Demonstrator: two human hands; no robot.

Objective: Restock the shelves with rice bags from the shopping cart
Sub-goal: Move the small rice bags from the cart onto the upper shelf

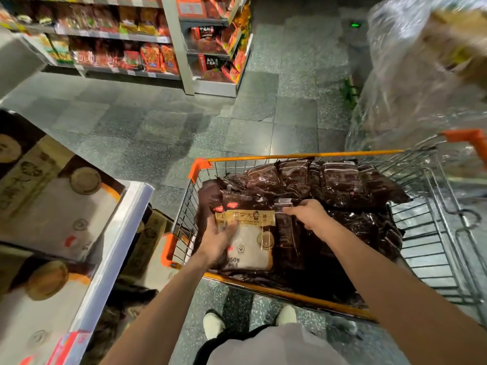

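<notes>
Left hand (218, 241): my fingers lie spread on the rice bag (251, 248), blurred.
Right hand (308, 214): I grip the top of a dark bag (288, 233) beside it.
Rice bag: upright in the shopping cart (290, 155), under my left hand.

One cart (303, 154), two hands (220, 239) (309, 214), many rice bags (340, 185).
</notes>
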